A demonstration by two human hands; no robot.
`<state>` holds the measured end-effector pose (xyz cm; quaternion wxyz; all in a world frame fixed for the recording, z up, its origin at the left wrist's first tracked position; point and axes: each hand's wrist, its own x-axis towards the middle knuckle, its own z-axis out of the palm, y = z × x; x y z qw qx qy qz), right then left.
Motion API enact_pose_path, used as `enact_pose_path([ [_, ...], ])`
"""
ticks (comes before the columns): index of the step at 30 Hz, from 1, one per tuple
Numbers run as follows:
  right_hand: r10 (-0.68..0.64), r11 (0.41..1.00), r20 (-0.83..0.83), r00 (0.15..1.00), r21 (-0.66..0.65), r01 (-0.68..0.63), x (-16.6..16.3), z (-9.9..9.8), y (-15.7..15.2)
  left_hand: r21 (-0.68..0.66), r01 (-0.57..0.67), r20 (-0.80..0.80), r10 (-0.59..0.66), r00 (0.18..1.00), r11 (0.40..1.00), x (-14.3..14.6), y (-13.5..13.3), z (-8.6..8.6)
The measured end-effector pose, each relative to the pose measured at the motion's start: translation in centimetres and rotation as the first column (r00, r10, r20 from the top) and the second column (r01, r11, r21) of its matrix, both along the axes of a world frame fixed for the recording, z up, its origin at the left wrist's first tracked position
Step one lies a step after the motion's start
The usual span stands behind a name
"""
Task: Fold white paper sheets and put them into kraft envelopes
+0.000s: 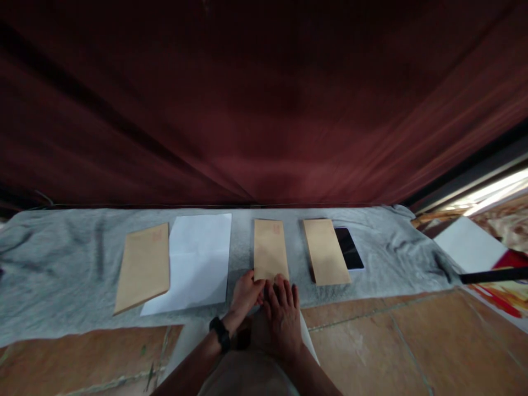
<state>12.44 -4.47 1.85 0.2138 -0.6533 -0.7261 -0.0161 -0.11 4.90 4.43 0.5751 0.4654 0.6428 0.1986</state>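
A brown paper envelope (269,247) with a small red mark at its far right corner lies in front of me on the grey cloth. My left hand (246,297), with a black watch on the wrist, pinches its near left corner between thumb and fingers. Palm down, my right hand (284,316) rests its outstretched fingers along the near edge. Left of these, another brown envelope (144,267) partly covers a large creased white sheet (201,258). To the right is a stack of brown envelopes (326,253), overlapping a dark-screened tablet (350,248).
The grey cloth (383,253) covers a long, narrow surface. A dark red curtain (264,121) hangs behind it. Terracotta tiles (371,341) form the floor. At the far right are a white board-like object (470,245) and a black bar (493,275).
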Motion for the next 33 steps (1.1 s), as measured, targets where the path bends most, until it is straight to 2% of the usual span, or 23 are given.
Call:
enact_pose_path([
  [4,-0.021,1.000,-0.017,1.000,-0.023,0.020,0.2,-0.2,0.3,-0.041,0.038,-0.007,-0.039,0.999,0.998,-0.1,0.3,0.2],
  [11,-0.010,0.998,-0.013,1.000,-0.057,0.009,3.4,-0.6,0.2,-0.073,0.048,-0.007,-0.048,0.999,0.996,-0.3,0.5,0.1],
  [14,-0.031,0.998,-0.022,0.999,-0.060,0.029,3.2,-0.4,0.1,-0.075,0.057,0.005,-0.057,0.998,0.996,-0.3,0.4,0.1],
  [19,0.165,0.983,-0.064,0.984,-0.076,-0.169,0.6,0.3,0.6,-0.048,0.056,-0.018,-0.057,0.998,0.997,-0.1,0.3,0.4],
  [21,0.177,0.981,-0.070,0.982,-0.070,-0.182,-0.1,0.1,0.7,-0.051,0.066,-0.047,-0.069,0.997,0.997,-0.1,0.3,0.6],
  [27,0.113,0.992,-0.068,0.991,-0.049,-0.116,1.4,-0.7,0.8,0.008,0.108,-0.281,-0.102,0.954,0.994,-0.9,0.0,1.4],
  [30,0.087,0.996,-0.068,0.994,-0.030,-0.089,2.1,-0.9,0.7,0.116,0.191,-0.522,-0.104,0.846,0.975,-1.3,-1.0,1.5],
  [32,0.080,0.996,-0.059,0.995,-0.035,-0.082,2.1,-1.0,0.6,0.249,0.351,-0.643,-0.117,0.757,0.903,-1.5,-2.2,1.0],
  [33,0.079,0.996,-0.053,0.996,-0.042,-0.081,2.1,-1.0,0.6,0.327,0.450,-0.670,-0.131,0.730,0.831,-1.5,-2.8,0.6],
])
